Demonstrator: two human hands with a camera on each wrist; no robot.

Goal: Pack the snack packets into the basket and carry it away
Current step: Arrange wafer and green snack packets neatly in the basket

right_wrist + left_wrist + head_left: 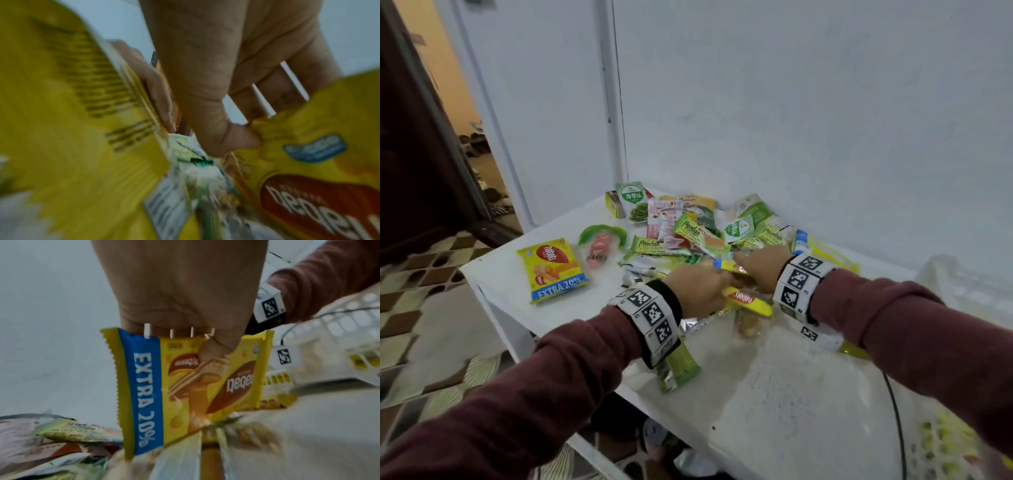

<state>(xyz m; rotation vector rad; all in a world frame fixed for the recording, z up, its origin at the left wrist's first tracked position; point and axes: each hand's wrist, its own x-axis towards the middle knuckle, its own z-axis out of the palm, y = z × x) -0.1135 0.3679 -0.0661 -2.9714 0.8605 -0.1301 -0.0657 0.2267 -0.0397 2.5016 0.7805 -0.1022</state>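
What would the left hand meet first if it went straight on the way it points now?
Likely the right hand, close ahead across the yellow packet that both hands grip; depth between them is unclear.

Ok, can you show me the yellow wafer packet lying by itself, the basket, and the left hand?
yellow wafer packet (553, 270), head view, middle of its printed front.
basket (339, 324), left wrist view, its white slotted wall.
left hand (697, 291), head view, back of the hand.

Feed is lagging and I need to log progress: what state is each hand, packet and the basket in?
left hand: gripping a yellow Nabati wafer packet
right hand: gripping another yellow Nabati packet
Nabati packet at table's left: lying flat, untouched
green Pandan packets: heaped loose on white table
white basket: beside the table, some packets inside
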